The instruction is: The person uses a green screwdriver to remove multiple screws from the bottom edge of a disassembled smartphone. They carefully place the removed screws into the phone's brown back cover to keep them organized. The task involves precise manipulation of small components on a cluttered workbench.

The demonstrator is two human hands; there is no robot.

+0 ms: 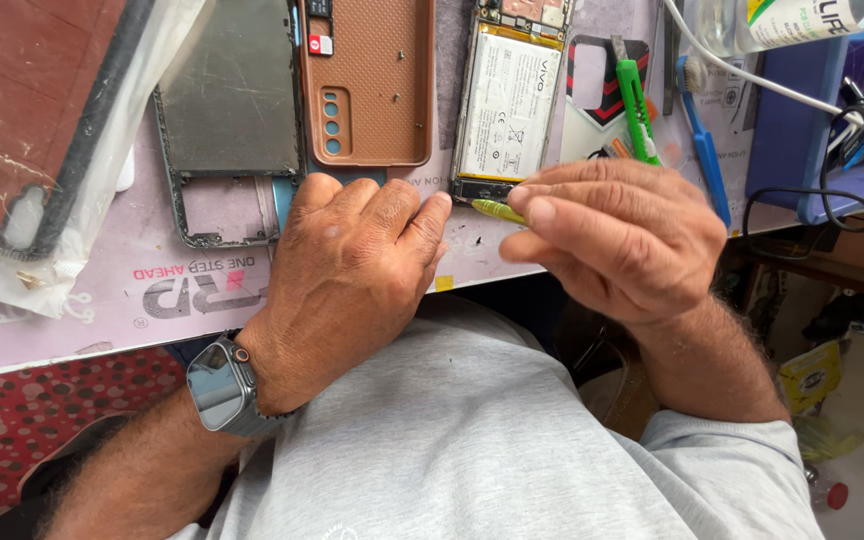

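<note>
My right hand [614,238] pinches a thin yellow-green tool [497,210], its tip at the bottom edge of an opened phone [508,100] whose white battery faces up. My left hand [352,268] rests knuckles-up on the mat beside it, fingers curled with nothing seen in them, a smartwatch [218,386] on the wrist. Its fingertips lie just left of the phone's lower corner.
A brown phone back cover [367,80] and a grey metal phone frame [230,110] lie on the pink work mat [72,300]. A green cutter [636,108], a blue brush [704,140], a blue box [802,130] with cables and a bagged case [32,130] surround them.
</note>
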